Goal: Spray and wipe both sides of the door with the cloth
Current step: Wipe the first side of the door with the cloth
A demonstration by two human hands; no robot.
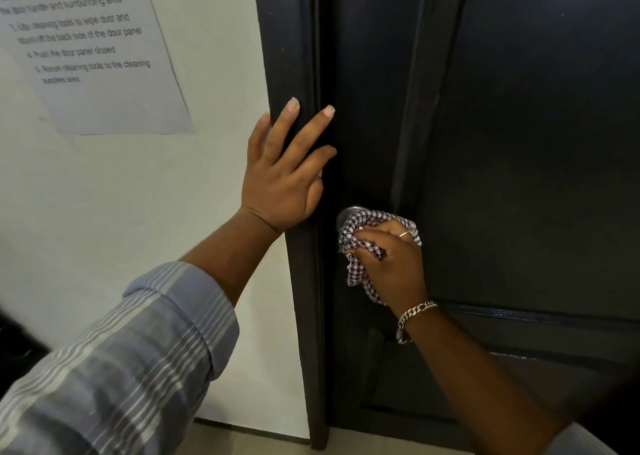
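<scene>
The black panelled door [502,142] fills the right side of the view, shut in its black frame [287,56]. My right hand [391,260] grips a black-and-white checked cloth [356,243] bunched over the metal door knob [346,213], of which only the upper left edge shows. My left hand [284,174] rests flat with straight, spread fingers on the frame just above and left of the knob. No spray bottle is in view.
A white wall [138,212] lies left of the frame, with a printed instruction sheet [93,45] stuck to it at the upper left. A strip of pale floor [259,440] shows along the bottom.
</scene>
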